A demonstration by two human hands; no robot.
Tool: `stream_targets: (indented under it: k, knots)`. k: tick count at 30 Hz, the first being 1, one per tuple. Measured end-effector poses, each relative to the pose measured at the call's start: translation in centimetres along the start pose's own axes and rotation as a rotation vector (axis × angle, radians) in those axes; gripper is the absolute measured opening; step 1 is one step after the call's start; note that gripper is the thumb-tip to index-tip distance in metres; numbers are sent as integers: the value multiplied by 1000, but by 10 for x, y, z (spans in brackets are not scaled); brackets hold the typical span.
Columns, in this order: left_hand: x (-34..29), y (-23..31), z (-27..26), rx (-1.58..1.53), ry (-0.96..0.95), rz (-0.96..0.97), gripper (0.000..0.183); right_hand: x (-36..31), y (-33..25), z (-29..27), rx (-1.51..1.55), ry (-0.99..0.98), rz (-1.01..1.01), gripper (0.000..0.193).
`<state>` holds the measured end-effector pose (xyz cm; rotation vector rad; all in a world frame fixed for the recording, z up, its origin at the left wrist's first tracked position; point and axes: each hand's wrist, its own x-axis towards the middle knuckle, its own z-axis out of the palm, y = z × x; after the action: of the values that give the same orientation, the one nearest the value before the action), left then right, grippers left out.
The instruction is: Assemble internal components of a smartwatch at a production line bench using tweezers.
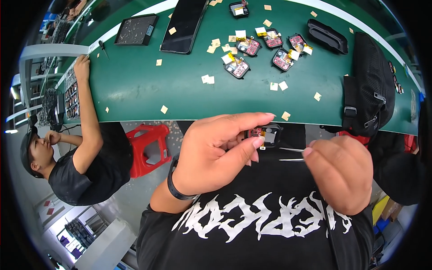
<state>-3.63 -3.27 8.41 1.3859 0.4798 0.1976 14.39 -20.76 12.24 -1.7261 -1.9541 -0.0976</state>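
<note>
My left hand (209, 155) is closed on a small black watch case (273, 134), held between thumb and fingers just off the table's near edge. Part of a red circuit board and a strip of yellow tape show inside it; my fingers cover the rest. To its right, my right hand (342, 173) grips metal tweezers (292, 159). Their two tips are apart and point at the case without touching it. Further back on the green table (135, 90) lie several similar open cases (237, 67) with red boards and white and yellow flaps.
Small beige squares (164, 109) are scattered over the table. At the back are a black phone-like slab (184, 27), a black tray (136, 30) and an empty black holder (327, 36). A black bag (371, 85) stands right. A co-worker's arm (87, 108) rests left, near a red stool (150, 144).
</note>
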Motion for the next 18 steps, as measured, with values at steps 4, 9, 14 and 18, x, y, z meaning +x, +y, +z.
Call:
stream_targets:
  k: [4,9,14,18]
  knots:
    - [-2,-1,0,24,55,-29,33,-9,13,6,156,61,187,30]
    - [-4,3,-4,-29,69,42,36,-10,21,13,120,68,444,21]
    - [-10,5,-15,104,6,200,42,-3,56,53,224,87,774,29]
    - [-19,9,-20,202,7,233,44,17,71,81,120,-6,792,46]
